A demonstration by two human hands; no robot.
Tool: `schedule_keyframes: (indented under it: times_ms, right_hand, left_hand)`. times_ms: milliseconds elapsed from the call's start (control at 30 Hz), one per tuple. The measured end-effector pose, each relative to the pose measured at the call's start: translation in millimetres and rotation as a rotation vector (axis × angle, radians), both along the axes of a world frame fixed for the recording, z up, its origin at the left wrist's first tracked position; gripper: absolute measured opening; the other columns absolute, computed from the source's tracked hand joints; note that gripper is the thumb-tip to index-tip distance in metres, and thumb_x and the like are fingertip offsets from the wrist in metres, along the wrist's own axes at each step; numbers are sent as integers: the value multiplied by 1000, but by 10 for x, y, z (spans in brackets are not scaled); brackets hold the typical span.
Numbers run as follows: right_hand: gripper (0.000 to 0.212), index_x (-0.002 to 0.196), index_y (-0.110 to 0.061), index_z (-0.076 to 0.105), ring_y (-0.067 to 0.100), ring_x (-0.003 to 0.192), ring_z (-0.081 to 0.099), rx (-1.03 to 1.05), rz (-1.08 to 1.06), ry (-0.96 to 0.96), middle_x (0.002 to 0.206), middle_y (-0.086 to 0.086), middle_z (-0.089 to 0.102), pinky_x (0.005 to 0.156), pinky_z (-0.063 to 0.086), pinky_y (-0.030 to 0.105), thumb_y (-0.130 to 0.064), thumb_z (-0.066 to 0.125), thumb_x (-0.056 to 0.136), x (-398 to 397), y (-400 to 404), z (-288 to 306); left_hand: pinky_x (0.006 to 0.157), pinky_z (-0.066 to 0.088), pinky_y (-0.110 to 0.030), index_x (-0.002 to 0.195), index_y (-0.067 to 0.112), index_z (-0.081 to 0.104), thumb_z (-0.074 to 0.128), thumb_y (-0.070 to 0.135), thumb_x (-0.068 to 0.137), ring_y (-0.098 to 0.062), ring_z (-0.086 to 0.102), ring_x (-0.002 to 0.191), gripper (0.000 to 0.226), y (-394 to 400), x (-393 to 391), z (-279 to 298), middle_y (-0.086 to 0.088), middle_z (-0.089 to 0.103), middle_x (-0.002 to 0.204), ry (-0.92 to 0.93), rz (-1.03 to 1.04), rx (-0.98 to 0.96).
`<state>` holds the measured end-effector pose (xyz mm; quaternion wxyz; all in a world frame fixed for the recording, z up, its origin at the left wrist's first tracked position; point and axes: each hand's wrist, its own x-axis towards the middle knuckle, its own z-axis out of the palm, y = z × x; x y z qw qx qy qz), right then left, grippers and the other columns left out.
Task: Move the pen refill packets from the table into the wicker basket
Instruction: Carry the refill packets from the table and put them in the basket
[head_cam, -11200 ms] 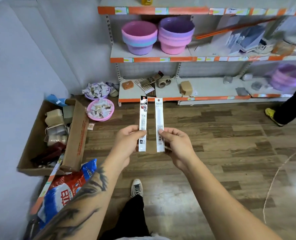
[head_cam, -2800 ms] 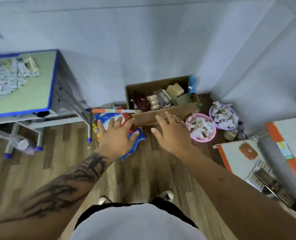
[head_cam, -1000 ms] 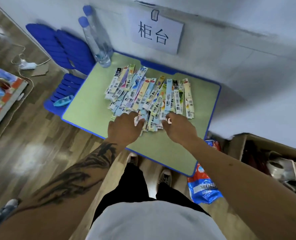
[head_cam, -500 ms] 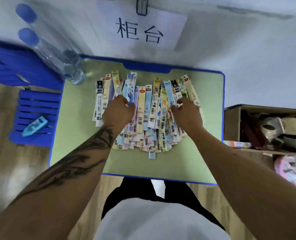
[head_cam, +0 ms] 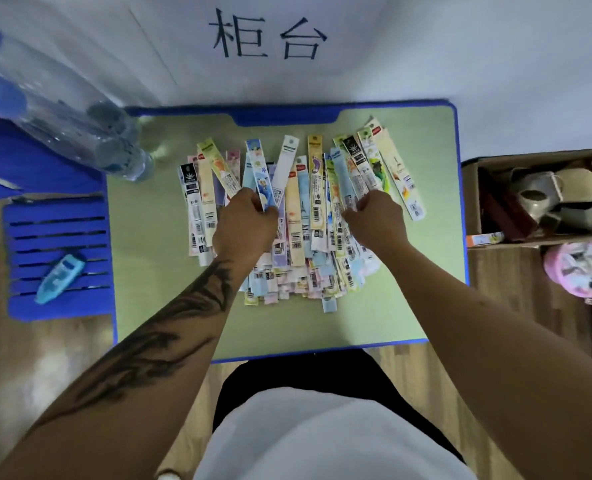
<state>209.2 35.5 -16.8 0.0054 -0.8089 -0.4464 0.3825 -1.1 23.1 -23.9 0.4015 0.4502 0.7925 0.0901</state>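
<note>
A fan-shaped pile of long, narrow pen refill packets (head_cam: 301, 216) covers the middle of the green table (head_cam: 156, 271) with its blue rim. My left hand (head_cam: 244, 226) pinches a blue-and-white packet (head_cam: 261, 174) and a yellow one beside it, both tilted up off the pile. Over the pile's right side, my right hand (head_cam: 376, 221) grips a black packet (head_cam: 356, 164) together with a neighbouring one. No wicker basket is in view.
Two clear bottles with blue caps (head_cam: 62, 123) stand at the table's far left corner. A blue slatted stool (head_cam: 57, 258) with a small blue object sits left. A cardboard box (head_cam: 544, 199) and a pink bowl (head_cam: 582, 268) lie right. A wall sign (head_cam: 266, 36) hangs behind.
Both hands, which lay on the pile half a second ago, have curled their fingers around packets and lifted the packets' near ends. The camera has come closer to the table.
</note>
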Motion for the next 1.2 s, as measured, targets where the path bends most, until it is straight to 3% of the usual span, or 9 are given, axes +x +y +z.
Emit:
schedule_keyframes:
  times_ms: [67, 233, 333, 533, 667, 800, 900, 1067, 1200]
  right_hand:
    - [33, 66, -20, 42, 19, 59, 48, 37, -13, 42, 60, -2, 46, 57, 37, 29, -20, 66, 89, -8, -43, 3]
    - [41, 64, -20, 41, 20, 58, 45, 137, -118, 163, 61, -2, 47, 63, 39, 30, -22, 72, 91, 84, -124, 78]
    - [34, 71, -16, 48, 24, 62, 49, 178, -198, 249, 70, 12, 58, 65, 43, 34, -25, 75, 90, 175, -234, 166]
    - [26, 75, -15, 58, 17, 61, 47, 235, -307, 390, 68, -2, 57, 64, 39, 28, -26, 76, 91, 394, -715, 321]
    - [26, 73, -19, 61, 12, 55, 46, 290, -450, 473, 65, -5, 59, 59, 38, 26, -26, 78, 91, 631, -1148, 415]
    - [26, 86, -1, 70, 13, 61, 50, 353, -600, 574, 77, 16, 69, 59, 39, 26, -24, 78, 91, 945, -1674, 534]
    - [24, 88, 1, 71, 15, 66, 57, 408, -706, 588, 84, 21, 73, 65, 44, 30, -22, 78, 90, 1234, -2165, 602]
    - [30, 68, -12, 62, 5, 43, 42, 519, -896, 671, 56, 0, 56, 46, 35, 19, -14, 72, 96, 1750, -3122, 777]
    - [29, 70, -18, 60, 9, 49, 42, 582, -1100, 757, 65, 2, 55, 45, 34, 20, -18, 72, 96, 2129, -3955, 840]
  left_hand:
    - [70, 41, -32, 83, 23, 50, 64, 34, 94, -27, 61, 80, 21, -43, 1, 20, 4, 58, 78, 0, 11, 29]
    - [67, 50, -31, 89, 17, 59, 69, 31, 93, -24, 65, 70, 18, -87, 26, 104, 0, 66, 77, -73, 82, 147]
    - [59, 49, -29, 89, 14, 63, 72, 31, 91, -21, 63, 59, 19, -97, 83, 167, 3, 65, 71, -117, 148, 168]
    - [56, 50, -26, 96, 14, 69, 77, 30, 89, -17, 64, 54, 19, -188, 226, 298, -2, 72, 79, -151, 204, 148]
    - [75, 58, -38, 71, 24, 64, 76, 28, 91, -27, 70, 67, 24, -374, 473, 445, -4, 71, 73, -143, 49, 174]
    - [64, 44, -31, 70, 15, 65, 75, 30, 93, -22, 53, 51, 29, -730, 976, 634, -3, 60, 61, -166, -188, 136]
    - [68, 47, -37, 76, 10, 67, 76, 30, 91, -28, 58, 63, 27, -1095, 1444, 738, -9, 65, 74, -145, -304, 121]
    - [65, 38, -31, 64, 16, 67, 79, 26, 86, -18, 50, 56, 26, -1876, 2230, 837, 2, 60, 61, -242, -460, 57]
    - [53, 41, -23, 71, 17, 71, 77, 28, 88, -8, 56, 49, 21, -2578, 2831, 953, 4, 67, 63, -373, -616, -75]
